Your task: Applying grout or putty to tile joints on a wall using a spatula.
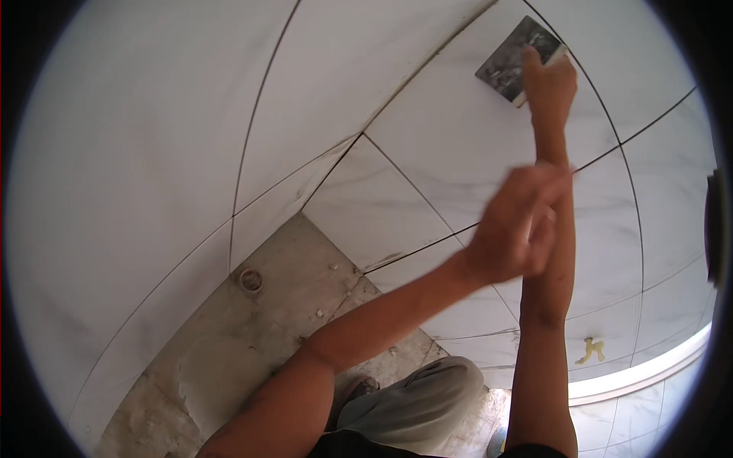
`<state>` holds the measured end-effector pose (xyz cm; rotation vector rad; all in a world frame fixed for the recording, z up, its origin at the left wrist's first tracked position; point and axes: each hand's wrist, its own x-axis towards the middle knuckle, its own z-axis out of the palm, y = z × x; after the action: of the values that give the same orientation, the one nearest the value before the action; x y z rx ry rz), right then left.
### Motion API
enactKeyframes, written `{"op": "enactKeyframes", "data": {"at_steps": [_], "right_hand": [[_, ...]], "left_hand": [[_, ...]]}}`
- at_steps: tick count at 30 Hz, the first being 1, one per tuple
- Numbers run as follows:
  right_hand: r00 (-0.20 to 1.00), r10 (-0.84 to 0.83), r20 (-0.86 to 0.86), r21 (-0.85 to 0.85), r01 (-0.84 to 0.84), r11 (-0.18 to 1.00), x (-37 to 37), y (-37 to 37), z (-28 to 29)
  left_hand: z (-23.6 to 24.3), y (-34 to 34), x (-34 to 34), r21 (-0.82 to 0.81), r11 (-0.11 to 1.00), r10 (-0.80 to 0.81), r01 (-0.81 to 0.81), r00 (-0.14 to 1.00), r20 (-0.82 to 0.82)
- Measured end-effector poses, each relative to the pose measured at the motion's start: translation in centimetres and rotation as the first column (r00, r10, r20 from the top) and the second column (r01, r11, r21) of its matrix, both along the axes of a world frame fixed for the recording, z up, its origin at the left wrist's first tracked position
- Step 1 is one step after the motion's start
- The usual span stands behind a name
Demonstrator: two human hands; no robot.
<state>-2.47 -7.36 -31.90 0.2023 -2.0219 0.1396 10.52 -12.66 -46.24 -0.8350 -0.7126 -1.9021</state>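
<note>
My right hand (550,82) grips a dark, square flat tool (504,67) with a pale edge, held against the white marble-patterned wall tiles (427,122) high at the right. My thumb lies over the tool. My left hand (513,221) is raised across my right forearm, lower in view, its fingers bent and smeared by motion; whether anything is in them I cannot tell. A thin dark joint runs through the tiles beside the tool. Dirty marks follow the corner between the two walls.
A stained floor (305,267) with debris and a round drain opening (250,280) lies below. My bent leg (405,397) is at the bottom. A yellow bracket-like piece (592,349) is on the lower right tiles, near a curved white frame (634,382). A dark object (714,221) is at the far right.
</note>
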Motion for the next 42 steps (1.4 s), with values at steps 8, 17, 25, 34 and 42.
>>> {"op": "enactKeyframes", "data": {"at_steps": [8,17,25,34,42], "right_hand": [[0.908,-0.065,0.413,0.125,0.014,0.992,-0.7,-2.5,-26.7],[0.971,0.129,0.203,-0.143,-0.101,0.985,1.7,-4.5,-12.1],[0.439,-0.166,0.883,0.163,0.044,0.986,1.9,-3.2,-35.0],[0.826,-0.099,0.555,0.037,0.094,0.995,5.3,1.2,-13.3],[0.784,-0.085,0.615,0.372,-0.193,0.908,3.6,1.7,-21.2]], "left_hand": [[2.5,-1.3,5.5,-0.055,0.987,-0.154,0.149,0.983,-0.096],[2.7,-4.0,4.8,-0.034,0.981,-0.19,0.189,0.98,-0.054],[1.8,-3.5,4.6,-0.091,0.966,-0.243,0.242,0.97,0.008],[0.3,-2.0,4.6,-0.078,0.945,-0.314,0.317,0.948,0.05],[0.5,-0.2,7.9,-0.098,0.966,-0.246,0.24,0.968,-0.058]]}}
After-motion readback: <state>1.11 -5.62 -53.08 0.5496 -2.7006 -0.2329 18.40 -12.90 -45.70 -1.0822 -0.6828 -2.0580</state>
